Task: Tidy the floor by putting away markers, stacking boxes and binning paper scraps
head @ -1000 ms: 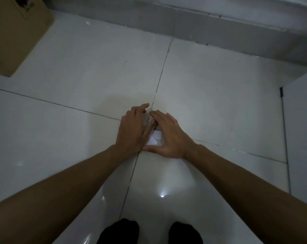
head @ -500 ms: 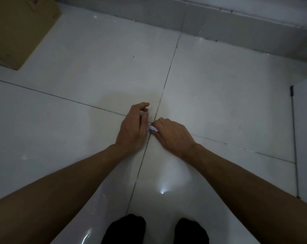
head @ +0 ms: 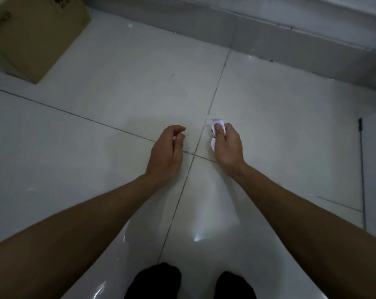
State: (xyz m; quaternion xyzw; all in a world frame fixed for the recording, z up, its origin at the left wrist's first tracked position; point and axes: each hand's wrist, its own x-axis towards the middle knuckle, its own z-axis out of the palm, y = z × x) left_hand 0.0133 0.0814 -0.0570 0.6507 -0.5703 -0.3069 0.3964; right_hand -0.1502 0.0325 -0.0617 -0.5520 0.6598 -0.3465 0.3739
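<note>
The right grip (head: 227,145) is curled round a small wad of white paper scraps (head: 217,122), with the thumb pressed over it. Bits of paper poke out past the thumb tip and along the inner edge of the palm. The left grip (head: 165,152) sits just beside it, apart from it and holding nothing, its fingers loosely curled and the thumb near the forefinger. Both are low over the pale tiled floor (head: 96,147), either side of the spot where 4 tiles meet; whether they touch it is unclear. A brown cardboard box (head: 32,33) stands well apart at the far left, near the grey wall base (head: 290,39). 2 feet in black socks (head: 159,281) show at the bottom edge
</note>
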